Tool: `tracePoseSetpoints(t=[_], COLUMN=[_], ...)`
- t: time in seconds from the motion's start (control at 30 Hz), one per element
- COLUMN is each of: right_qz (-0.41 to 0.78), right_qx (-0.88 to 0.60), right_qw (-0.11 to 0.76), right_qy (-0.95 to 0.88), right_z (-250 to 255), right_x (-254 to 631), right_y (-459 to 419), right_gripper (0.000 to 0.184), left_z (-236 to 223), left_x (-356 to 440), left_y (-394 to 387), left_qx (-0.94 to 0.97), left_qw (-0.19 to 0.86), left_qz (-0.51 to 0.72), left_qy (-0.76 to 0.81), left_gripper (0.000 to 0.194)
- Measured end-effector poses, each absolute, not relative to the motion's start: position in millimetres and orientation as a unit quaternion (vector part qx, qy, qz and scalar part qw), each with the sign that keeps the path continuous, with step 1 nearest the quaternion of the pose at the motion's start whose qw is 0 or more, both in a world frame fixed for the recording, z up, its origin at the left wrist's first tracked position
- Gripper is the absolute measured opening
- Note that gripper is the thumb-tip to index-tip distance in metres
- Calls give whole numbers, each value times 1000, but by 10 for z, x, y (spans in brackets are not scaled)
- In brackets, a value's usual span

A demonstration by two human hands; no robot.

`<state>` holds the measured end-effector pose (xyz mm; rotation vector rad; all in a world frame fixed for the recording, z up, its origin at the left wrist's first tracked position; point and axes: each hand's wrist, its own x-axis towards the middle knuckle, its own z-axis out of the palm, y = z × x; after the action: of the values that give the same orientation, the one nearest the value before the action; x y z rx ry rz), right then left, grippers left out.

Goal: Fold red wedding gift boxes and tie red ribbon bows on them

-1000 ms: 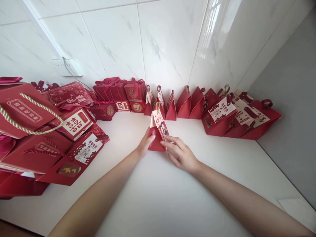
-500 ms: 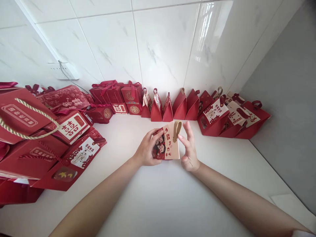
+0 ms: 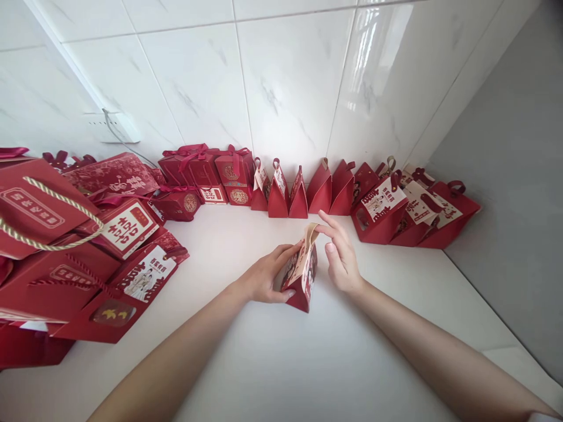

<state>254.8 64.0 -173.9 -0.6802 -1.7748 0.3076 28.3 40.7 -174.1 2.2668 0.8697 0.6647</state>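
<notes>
A small red triangular gift box [image 3: 301, 296] with a cream printed top panel is tilted above the white table, its end face turned toward me. My left hand [image 3: 267, 273] grips it from the left, thumb low on the near end and fingers along the far side. A tan ribbon loop [image 3: 309, 235] rises from its peak. My right hand [image 3: 343, 258] is at the right with fingers apart, one fingertip touching or passing into the loop; which of these I cannot tell. Behind the box, similar red triangular boxes [image 3: 298, 196] stand in a row.
Large red gift bags [image 3: 44, 202] with rope handles are piled at the left on the white table [image 3: 246, 363]. Ribbon-tied red boxes [image 3: 234, 176] stand against the tiled wall. More tagged boxes [image 3: 382, 205] lean at the back right, near a grey panel [image 3: 510, 176].
The gift box has turned in my left hand, from its printed side facing up to its end face toward me. My right fingers have moved left to the ribbon loop.
</notes>
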Motion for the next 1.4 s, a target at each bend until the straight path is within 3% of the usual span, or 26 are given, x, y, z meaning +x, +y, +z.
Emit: tracePoseSetpoints(t=[0.3, 0.47, 1.2, 1.4], right_qz=[202, 230, 157, 354], right_qx=[-321, -338, -393, -395], right_qw=[536, 510, 480, 440], right_qy=[-754, -757, -768, -725], right_z=[-1320, -1155, -898, -912], right_x=[2597, 2664, 2754, 2808], right_y=[593, 543, 449, 573], right_gripper=[20, 22, 19, 22], left_z=[-1757, -1750, -1751, -1789], left_x=[363, 403, 445, 455], left_y=[359, 336, 312, 314], left_qx=[870, 879, 882, 888], left_qw=[273, 258, 263, 254], left_qz=[201, 188, 191, 199], left_qy=[357, 355, 341, 327], left_gripper=[118, 119, 118, 118])
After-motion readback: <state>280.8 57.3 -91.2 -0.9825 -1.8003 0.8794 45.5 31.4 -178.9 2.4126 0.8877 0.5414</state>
